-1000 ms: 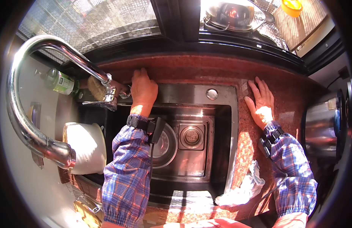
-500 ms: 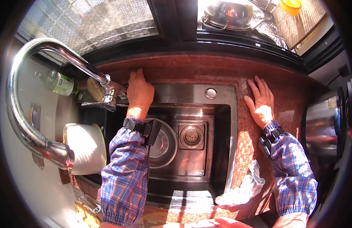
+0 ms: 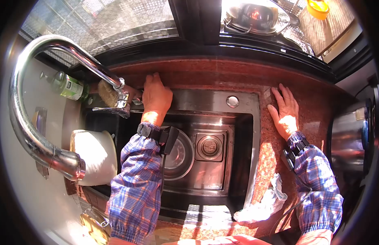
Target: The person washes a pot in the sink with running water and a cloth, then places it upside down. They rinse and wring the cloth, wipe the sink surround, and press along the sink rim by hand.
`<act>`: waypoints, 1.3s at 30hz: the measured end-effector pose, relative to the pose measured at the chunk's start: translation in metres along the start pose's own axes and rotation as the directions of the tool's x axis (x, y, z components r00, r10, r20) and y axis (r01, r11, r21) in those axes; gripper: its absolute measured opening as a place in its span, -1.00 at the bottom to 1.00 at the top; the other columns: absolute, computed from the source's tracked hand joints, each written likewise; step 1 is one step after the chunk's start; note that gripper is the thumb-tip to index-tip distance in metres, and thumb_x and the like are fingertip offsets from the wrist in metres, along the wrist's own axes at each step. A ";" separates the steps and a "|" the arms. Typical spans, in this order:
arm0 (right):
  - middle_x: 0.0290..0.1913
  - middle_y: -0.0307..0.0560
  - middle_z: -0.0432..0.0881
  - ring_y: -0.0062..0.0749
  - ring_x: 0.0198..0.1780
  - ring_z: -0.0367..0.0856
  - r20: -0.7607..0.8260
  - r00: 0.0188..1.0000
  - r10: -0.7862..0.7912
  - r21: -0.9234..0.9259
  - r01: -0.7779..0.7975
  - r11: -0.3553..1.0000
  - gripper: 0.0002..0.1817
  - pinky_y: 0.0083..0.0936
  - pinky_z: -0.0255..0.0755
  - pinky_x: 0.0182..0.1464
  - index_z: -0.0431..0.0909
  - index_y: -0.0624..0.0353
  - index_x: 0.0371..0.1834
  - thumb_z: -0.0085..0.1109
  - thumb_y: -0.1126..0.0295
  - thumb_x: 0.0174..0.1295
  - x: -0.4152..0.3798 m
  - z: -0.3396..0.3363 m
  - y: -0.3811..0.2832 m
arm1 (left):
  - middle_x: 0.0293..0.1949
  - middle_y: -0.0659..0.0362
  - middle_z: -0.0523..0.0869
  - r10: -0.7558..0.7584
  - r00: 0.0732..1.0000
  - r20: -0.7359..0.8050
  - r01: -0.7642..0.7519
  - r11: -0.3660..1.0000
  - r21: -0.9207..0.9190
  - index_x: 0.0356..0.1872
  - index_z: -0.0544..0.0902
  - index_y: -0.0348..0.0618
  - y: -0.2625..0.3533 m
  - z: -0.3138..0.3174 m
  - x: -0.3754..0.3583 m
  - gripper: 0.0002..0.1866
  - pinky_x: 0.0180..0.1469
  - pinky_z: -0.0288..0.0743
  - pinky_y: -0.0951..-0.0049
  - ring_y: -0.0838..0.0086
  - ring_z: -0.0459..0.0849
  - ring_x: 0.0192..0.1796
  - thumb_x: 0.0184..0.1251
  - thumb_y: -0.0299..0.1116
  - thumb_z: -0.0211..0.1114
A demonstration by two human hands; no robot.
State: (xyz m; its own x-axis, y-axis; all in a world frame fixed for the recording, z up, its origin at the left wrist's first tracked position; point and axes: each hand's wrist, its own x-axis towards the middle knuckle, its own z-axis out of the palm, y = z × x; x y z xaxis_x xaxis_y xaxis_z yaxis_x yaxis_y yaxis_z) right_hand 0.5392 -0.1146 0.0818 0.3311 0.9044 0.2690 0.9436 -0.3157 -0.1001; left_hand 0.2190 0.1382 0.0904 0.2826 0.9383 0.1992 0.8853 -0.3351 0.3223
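My left hand [image 3: 156, 98] is closed at the back rim of the sink [image 3: 197, 100], just right of the tap base; whatever its fingers may hold is hidden. Flat on the red stone counter [image 3: 267, 151], right of the sink, rests my right hand [image 3: 285, 110] with fingers apart. Below my left wrist a round clear bowl [image 3: 179, 155] sits in the basin, partly covered by the sleeve, beside the square drain [image 3: 210, 148]. A crumpled white cloth [image 3: 265, 206] lies at the sink's front right corner.
The chrome tap [image 3: 17, 102] arches at the left over a white pot [image 3: 93, 157]. A green bottle [image 3: 71, 87] and a brown scrubber [image 3: 107, 93] stand behind it. On the right is a steel pot [image 3: 349, 134]; beyond the window sits a metal pan [image 3: 255, 18].
The whole view has shifted slightly, so most things appear a little further right. Both hands stay at the same places on the sink rim and counter.
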 end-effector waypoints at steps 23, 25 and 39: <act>0.59 -0.02 0.20 0.01 0.58 0.14 0.001 1.000 -0.009 -0.006 0.009 1.000 -0.36 -0.05 0.00 0.55 0.34 -0.11 0.51 0.14 0.06 0.36 0.001 0.000 0.000 | -0.03 -0.04 0.62 0.251 0.967 0.032 -0.244 0.958 -0.152 0.24 0.56 -0.24 0.017 -0.002 -0.025 -0.44 0.08 0.57 0.05 0.00 0.60 0.08 0.11 -0.47 0.22; 0.59 -0.02 0.19 0.01 0.58 0.13 0.002 1.000 -0.006 -0.003 0.006 1.000 -0.36 -0.05 0.00 0.55 0.33 -0.11 0.51 0.14 0.06 0.36 0.001 0.000 0.000 | 0.00 -0.09 0.59 0.192 0.981 -0.011 -0.192 0.979 -0.063 0.32 0.47 -0.32 0.011 -0.003 -0.022 -0.39 0.11 0.57 0.06 -0.02 0.60 0.10 0.15 -0.45 0.23; 0.59 -0.02 0.20 0.01 0.58 0.13 -0.006 1.000 -0.005 0.009 0.005 1.000 -0.37 -0.05 -0.01 0.56 0.35 -0.10 0.49 0.17 0.08 0.35 0.000 0.000 0.001 | 0.12 -0.16 0.55 0.106 0.990 0.092 -0.093 0.986 -0.139 0.23 0.52 -0.33 0.000 -0.004 0.004 -0.52 0.23 0.50 0.02 -0.11 0.54 0.20 0.23 -0.50 0.16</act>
State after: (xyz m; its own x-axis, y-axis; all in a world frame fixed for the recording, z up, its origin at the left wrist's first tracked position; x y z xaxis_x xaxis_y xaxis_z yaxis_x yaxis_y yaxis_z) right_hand 0.5399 -0.1144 0.0815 0.3266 0.9042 0.2751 0.9451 -0.3086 -0.1077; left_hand 0.2186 0.1416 0.0949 0.4079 0.9012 0.1467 0.7951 -0.4296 0.4282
